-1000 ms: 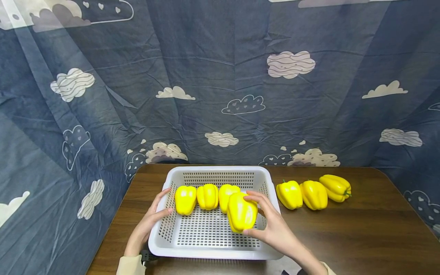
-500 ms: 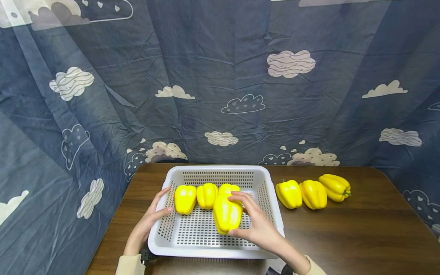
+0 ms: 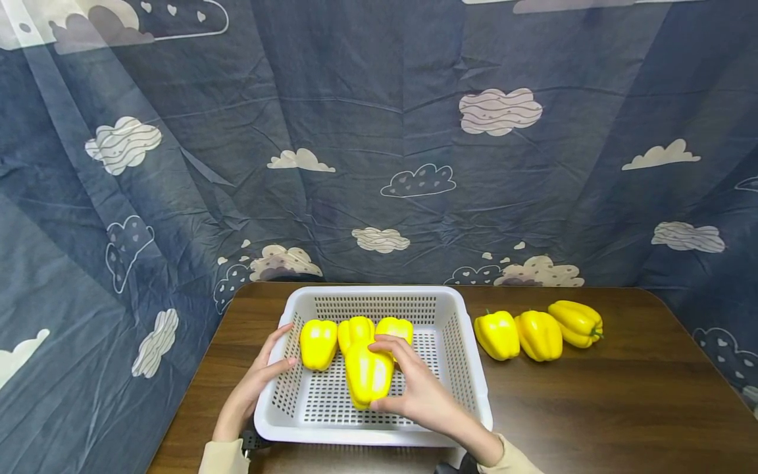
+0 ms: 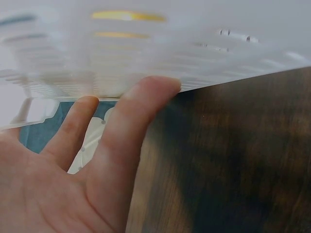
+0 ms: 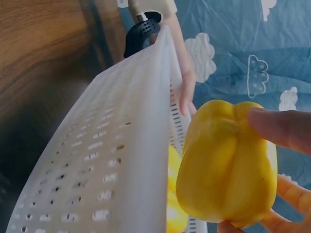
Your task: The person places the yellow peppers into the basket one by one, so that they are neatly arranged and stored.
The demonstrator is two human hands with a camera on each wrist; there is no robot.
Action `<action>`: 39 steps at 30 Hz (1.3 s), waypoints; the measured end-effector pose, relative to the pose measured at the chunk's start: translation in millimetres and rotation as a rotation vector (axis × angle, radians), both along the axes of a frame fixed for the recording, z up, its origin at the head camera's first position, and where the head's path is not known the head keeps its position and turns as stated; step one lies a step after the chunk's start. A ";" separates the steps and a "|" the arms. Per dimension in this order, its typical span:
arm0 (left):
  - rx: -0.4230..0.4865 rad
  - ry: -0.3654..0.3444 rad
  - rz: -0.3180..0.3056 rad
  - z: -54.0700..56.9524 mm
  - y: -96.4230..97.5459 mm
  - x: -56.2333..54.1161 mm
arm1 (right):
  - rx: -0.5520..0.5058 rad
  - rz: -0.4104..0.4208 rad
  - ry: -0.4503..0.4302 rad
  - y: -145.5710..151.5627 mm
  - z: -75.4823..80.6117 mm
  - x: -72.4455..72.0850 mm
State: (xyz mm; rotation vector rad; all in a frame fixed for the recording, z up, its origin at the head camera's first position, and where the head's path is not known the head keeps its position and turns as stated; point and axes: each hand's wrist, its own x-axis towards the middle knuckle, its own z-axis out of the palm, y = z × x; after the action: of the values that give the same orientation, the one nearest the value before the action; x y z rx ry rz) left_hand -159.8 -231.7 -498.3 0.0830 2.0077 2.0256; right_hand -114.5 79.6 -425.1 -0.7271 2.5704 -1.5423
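Observation:
My right hand (image 3: 414,392) holds a yellow bell pepper (image 3: 368,376) between thumb and fingers, over the white slotted basket (image 3: 370,437). In the right wrist view, the same pepper (image 5: 228,167) stands above the basket's rim (image 5: 148,145). Three other yellow bell peppers sit in a row along the back of the basket: one at left (image 3: 318,345), one in the middle (image 3: 355,329) and one at right (image 3: 395,326). The held pepper partly covers the middle one. My left hand (image 3: 254,382) rests at the basket's left rim, its fingers (image 4: 80,116) extended against the plastic.
Right of the basket, three more yellow bell peppers lie on the brown wooden table (image 3: 592,408): a near one (image 3: 497,336), a middle one (image 3: 540,336) and a far one (image 3: 576,322). A dark blue cloud-patterned cloth (image 3: 355,131) hangs behind the table.
My right hand has carried the held pepper leftward across the basket, from near the right pepper to in front of the middle one. The left hand and the basket stay put.

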 end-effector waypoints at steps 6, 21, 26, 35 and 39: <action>0.006 -0.004 -0.004 0.4 -0.3 0.2 | 0.012 0.019 0.007 -10.6 -3.9 -1.3; 0.025 0.013 -0.012 -0.4 -0.3 0.2 | 0.024 0.098 0.026 -39.6 -13.1 -1.7; 0.017 0.013 -0.008 -0.4 0.0 0.1 | 0.037 0.110 0.018 -48.4 -16.8 -1.3; -0.010 0.007 0.001 -0.2 0.0 -0.3 | 0.052 0.113 0.023 -59.4 -23.6 -0.9; -0.006 0.004 -0.003 -0.6 0.0 0.1 | 0.056 0.109 0.021 -64.5 -25.7 0.0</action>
State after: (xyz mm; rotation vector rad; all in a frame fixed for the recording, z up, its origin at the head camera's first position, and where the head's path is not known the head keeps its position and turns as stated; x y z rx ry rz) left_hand -159.7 -231.8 -498.9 0.0879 2.0152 2.0188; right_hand -114.5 15.1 -450.8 -0.8665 2.5305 -1.4327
